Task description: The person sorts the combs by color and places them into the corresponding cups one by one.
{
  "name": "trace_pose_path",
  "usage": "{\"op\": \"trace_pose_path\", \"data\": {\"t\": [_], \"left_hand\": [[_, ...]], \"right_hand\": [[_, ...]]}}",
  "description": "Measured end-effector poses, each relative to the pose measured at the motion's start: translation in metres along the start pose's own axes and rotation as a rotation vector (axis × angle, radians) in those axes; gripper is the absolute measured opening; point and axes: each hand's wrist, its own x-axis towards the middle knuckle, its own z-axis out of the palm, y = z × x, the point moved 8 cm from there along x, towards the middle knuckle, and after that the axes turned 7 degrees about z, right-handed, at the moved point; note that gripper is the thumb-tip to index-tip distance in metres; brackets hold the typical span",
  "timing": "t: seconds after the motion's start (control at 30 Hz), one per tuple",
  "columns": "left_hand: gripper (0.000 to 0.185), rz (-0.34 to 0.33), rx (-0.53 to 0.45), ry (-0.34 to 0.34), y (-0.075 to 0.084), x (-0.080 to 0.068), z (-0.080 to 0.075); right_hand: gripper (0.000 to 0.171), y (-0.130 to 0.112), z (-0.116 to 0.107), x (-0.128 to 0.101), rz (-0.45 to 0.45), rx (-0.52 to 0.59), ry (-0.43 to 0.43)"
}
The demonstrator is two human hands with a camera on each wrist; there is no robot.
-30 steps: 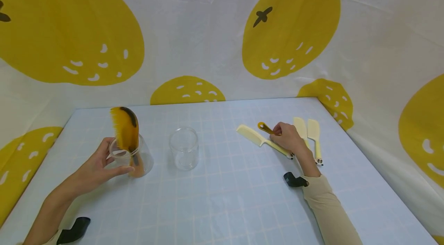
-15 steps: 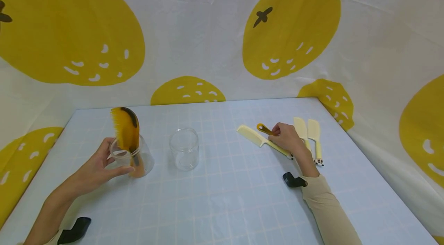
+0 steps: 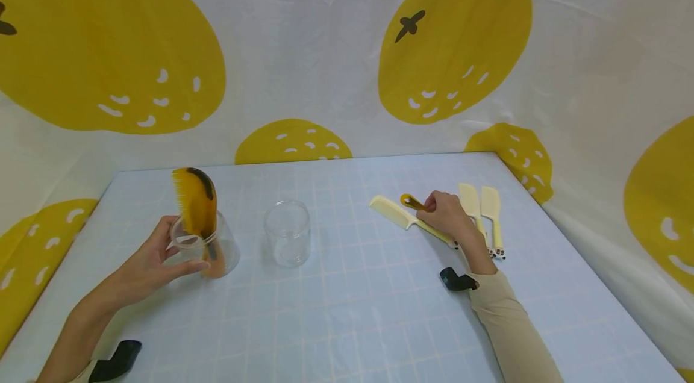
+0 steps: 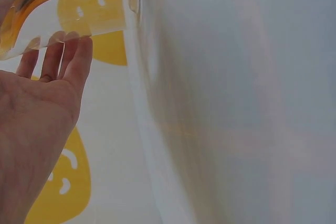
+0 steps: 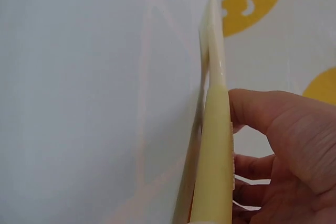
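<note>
In the head view my left hand [image 3: 165,256] grips a clear glass cup [image 3: 230,244] at left, thumb across its near side. An amber comb [image 3: 197,199] with dark streaks stands in the cup, teeth part above the rim, handle inside. In the left wrist view the fingertips [image 4: 76,51] press against the glass cup [image 4: 107,17]. At right, my right hand [image 3: 447,214] pinches a second amber comb [image 3: 412,202]; only its handle end with a hole shows, the rest hidden by the hand. Beneath lies a pale yellow comb [image 3: 393,210], its handle also close in the right wrist view.
A second clear glass cup [image 3: 287,235] stands upright right of the held one. Two more pale yellow combs [image 3: 490,202] with animal-face handle ends lie side by side beyond the right hand. A checked cloth covers the table [image 3: 336,311]; a fruit-printed curtain [image 3: 303,58] surrounds it.
My right hand and forearm have shifted very slightly leftward, and the handle end of its amber comb has moved slightly left and down. My left hand, the cup and its comb have barely moved.
</note>
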Motion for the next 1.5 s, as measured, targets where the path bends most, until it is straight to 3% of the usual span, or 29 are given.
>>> {"op": "trace_pose_path", "data": {"t": [0.3, 0.77, 1.1, 1.5], "left_hand": [[0.061, 0.058, -0.023, 0.001, 0.002, 0.000, 0.001], [0.063, 0.026, -0.012, -0.004, 0.001, 0.000, 0.000], [0.068, -0.028, 0.013, -0.018, -0.002, 0.000, -0.002], [0.066, 0.020, -0.018, -0.002, 0.002, 0.001, 0.000]], "right_hand": [[0.027, -0.002, -0.010, -0.006, 0.011, 0.043, -0.022], [0.035, -0.021, -0.028, -0.003, -0.190, 0.133, 0.177], [0.036, -0.035, -0.033, -0.008, -0.259, 0.202, 0.232], [0.036, -0.058, -0.044, -0.023, -0.321, 0.241, 0.273]]}}
